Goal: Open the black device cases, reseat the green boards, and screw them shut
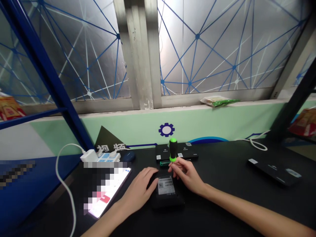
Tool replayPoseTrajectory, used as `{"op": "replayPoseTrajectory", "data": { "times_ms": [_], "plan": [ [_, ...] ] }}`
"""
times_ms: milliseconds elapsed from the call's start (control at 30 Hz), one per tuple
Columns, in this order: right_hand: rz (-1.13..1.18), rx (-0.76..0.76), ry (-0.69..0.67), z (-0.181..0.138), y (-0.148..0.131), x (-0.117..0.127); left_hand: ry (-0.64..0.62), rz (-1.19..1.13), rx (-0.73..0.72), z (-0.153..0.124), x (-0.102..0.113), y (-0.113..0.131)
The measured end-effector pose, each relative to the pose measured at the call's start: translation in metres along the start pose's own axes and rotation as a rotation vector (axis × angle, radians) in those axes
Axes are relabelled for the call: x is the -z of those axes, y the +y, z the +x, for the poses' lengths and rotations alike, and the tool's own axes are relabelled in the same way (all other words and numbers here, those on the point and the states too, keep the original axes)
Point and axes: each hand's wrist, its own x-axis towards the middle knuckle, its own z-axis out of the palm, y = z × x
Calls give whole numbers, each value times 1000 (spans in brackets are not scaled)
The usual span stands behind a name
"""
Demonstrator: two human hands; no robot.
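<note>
A black device (170,199) with a white printed label (166,186) lies on the dark table in front of me. My left hand (142,184) rests along its left side, fingers stretched out and lightly apart, the fingertips at the edge. Above the far right part of the device, my right hand (186,172) pinches a screwdriver (173,148) low down. Its black and green handle stands upright; the tip is hidden by the fingers. Just behind, a thin green tool (164,163) lies in front of flat black boxes (161,150).
At left are a lit phone (108,194), a power strip (108,157) with a white charger (89,155) and cable, and a dark mouse (129,156). Another black box (275,171) lies at right, near a coiled white cable (258,143). A green packet (219,101) sits on the windowsill.
</note>
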Motion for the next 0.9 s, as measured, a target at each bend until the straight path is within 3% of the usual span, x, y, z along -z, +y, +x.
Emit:
{"op": "replayPoseTrajectory", "data": {
  "times_ms": [367, 900],
  "plan": [
    [128, -69, 117, 3, 15, -1, -4, -7, 7, 1, 0, 0],
    [19, -4, 25, 1, 5, 1, 0, 3, -3, 1, 1, 0]
  ]
}}
